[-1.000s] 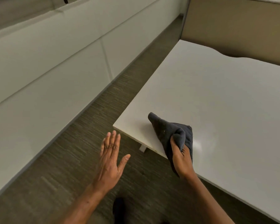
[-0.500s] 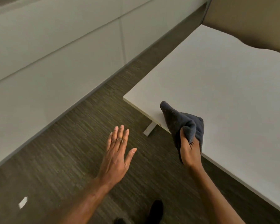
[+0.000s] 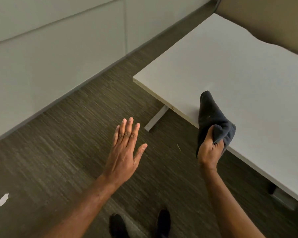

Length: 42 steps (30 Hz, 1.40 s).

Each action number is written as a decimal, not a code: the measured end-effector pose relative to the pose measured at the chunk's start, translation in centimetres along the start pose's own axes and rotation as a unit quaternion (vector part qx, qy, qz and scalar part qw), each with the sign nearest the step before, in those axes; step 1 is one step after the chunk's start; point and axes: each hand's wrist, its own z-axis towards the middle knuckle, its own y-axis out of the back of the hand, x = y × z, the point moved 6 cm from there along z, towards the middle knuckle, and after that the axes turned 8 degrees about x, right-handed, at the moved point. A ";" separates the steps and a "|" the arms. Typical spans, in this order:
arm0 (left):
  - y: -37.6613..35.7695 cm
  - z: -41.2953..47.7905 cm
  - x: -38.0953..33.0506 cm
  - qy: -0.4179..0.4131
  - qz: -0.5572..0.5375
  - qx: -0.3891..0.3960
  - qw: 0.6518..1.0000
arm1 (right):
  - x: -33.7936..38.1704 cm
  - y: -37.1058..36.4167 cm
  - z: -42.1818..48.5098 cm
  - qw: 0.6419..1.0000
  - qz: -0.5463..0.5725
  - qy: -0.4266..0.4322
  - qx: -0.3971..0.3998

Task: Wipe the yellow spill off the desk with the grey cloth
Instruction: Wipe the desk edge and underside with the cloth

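Observation:
My right hand (image 3: 209,152) grips a bunched dark grey cloth (image 3: 212,121) at the near edge of the white desk (image 3: 239,69). The cloth's pointed upper end lies over the desk top, and its lower part hangs off the edge inside my fist. No yellow spill shows on the visible desk surface. My left hand (image 3: 126,148) hovers flat over the carpet, left of the desk, fingers straight and close together, thumb apart, holding nothing.
A grey desk foot (image 3: 155,120) sticks out onto the brown carpet below the desk corner. White wall panels (image 3: 50,48) run along the left. A beige partition (image 3: 273,19) backs the desk. A white paper scrap (image 3: 3,199) lies on the floor; my dark shoes (image 3: 163,222) show below.
The view has shifted, so the desk sits farther right and the floor fills more of the frame. My right hand with the cloth has slid back to the desk's near edge.

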 end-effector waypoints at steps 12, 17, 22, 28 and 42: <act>-4.8 -3.3 -2.5 0.049 -0.012 -0.049 0.998 | -2.5 2.1 -0.7 0.981 -0.121 0.121 0.096; -6.5 -4.2 -2.8 0.071 -0.016 -0.068 0.995 | -2.1 1.1 -1.0 0.923 -0.255 0.249 0.145; -7.3 -4.1 -2.2 0.085 0.002 -0.096 0.992 | -4.1 0.5 -0.2 0.859 -0.386 0.299 0.155; -7.8 -1.7 -2.3 0.054 0.049 -0.122 0.990 | -5.4 -0.1 0.3 0.794 -0.487 0.342 0.124; -9.8 1.8 -0.8 0.043 0.048 -0.154 0.986 | -5.9 -2.8 1.6 0.734 -0.553 0.372 0.130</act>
